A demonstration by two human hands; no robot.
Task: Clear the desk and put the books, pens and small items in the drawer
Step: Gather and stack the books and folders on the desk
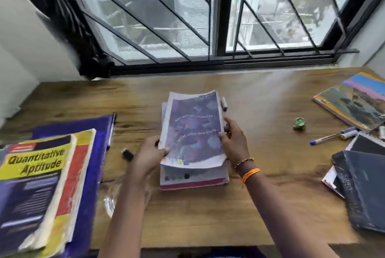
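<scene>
nearest the camera, on the left edge of the counter (208, 212), a worn "quantitative aptitude" book (35, 191) is seen lying on a purple folder (91, 149), overhanging the front a little, not yet gathered. on the near right a dark book (362, 191) is lying slantwise on a loose pile. in the middle, a purple-covered notebook (193, 130) is being held on top of a thicker book (193, 178): its left edge is gripped by the left hand (150, 153), its right edge is pinched by the right hand (231, 139), seemingly so that the two can be squared into one stack for carrying. a small dark thing seems to be held under the right fingers; what it is cannot be told. a small black cap (127, 154) lies just beside the left hand. further right a blue pen (327, 138) and a green crumpled scrap (300, 123) are left loose. beyond them a landscape-covered book (352, 103) lies near the window (208, 18). no drawer is in view.
</scene>
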